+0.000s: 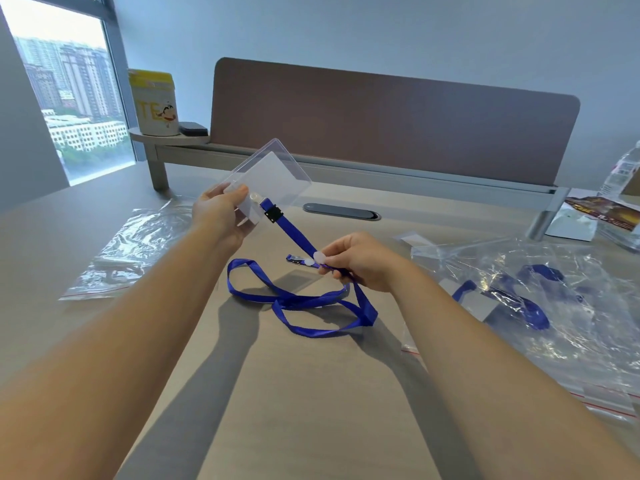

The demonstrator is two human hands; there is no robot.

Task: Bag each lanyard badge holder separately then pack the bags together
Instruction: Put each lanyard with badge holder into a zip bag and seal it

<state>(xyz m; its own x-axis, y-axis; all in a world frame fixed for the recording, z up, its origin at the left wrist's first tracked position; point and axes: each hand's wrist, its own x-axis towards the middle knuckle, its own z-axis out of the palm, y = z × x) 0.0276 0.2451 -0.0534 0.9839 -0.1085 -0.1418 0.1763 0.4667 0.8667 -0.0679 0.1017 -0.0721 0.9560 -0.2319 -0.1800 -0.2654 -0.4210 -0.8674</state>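
left hand (221, 216) grips badge holder (266, 178), tilted up-right | right hand (360, 261) pinches lanyard (294, 303)

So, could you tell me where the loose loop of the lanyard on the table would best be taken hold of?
Probably at the far-right fold of the lanyard, where the ribbon doubles back and stands up off the table. Come from the right and pinch that bend. Elsewhere the loop lies flat and crossed over itself, so it is harder to lift. The right hand is nearest, but it already pinches the strap.
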